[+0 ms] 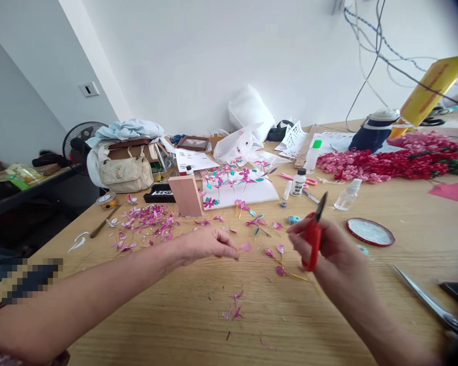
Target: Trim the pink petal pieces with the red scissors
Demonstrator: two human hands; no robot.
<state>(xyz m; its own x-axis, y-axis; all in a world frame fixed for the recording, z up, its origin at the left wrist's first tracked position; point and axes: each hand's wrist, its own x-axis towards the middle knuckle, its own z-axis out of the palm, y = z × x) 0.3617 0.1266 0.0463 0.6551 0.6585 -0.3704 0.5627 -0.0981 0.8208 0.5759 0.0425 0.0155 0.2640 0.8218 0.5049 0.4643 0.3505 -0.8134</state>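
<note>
Scissors (313, 238): handles were red, blades dark. Petal (245, 247) by left hand (213, 243) was pale pink. Loose petals (147, 221) were magenta and pink with whitish patches. Sprays (245, 174) on white sheet (259, 198) mixed magenta blossoms with teal leaves. Block (185, 195) was plain salmon pink. Surface (175, 325) was light brown, streaked with wood grain. Round lid (370, 232) was pale grey inside red rim. Squat bottle (298, 185) was white with black cap and black label, taller bottle (311, 161) white with green cap. Bunched flowers (370, 170) ran pink to crimson, edging into dark green.
</note>
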